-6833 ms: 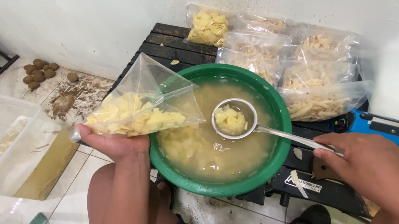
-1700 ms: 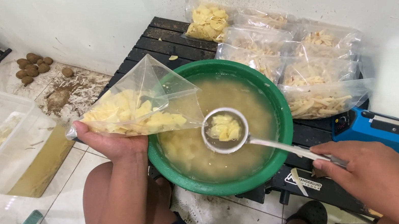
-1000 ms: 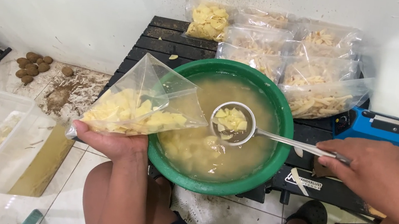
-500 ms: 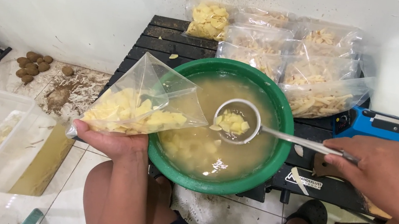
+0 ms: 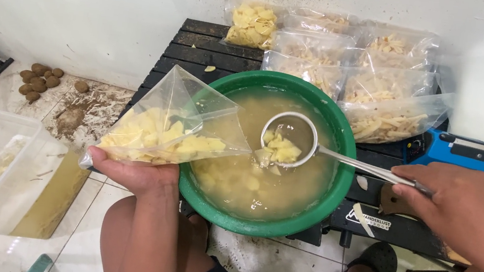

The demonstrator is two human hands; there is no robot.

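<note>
Basin: a green basin [image 5: 343,168] of cloudy liquid and pale yellow cut pieces is set on a dark slatted stand [image 5: 204,44], in front of the knees.
Filled bags: sealed clear bags [image 5: 350,69] of the same pieces are stacked behind the basin against the wall.
Open bag: a clear plastic bag [image 5: 174,127], partly filled with yellow pieces, is held tilted over the basin's left rim, its mouth turned toward the ladle.
Left hand [image 5: 134,172]: fingers are curled closed under the bag's bottom, cupping it.
Right hand [image 5: 462,212]: fingers are closed round the ladle handle.
Ladle [image 5: 288,142]: the metal strainer bowl is loaded with pieces, just above the liquid.
Step judged: scooping, load lifted and draining.
Next move calls for: a level carry leftward into the bag mouth, then a tip.
</note>
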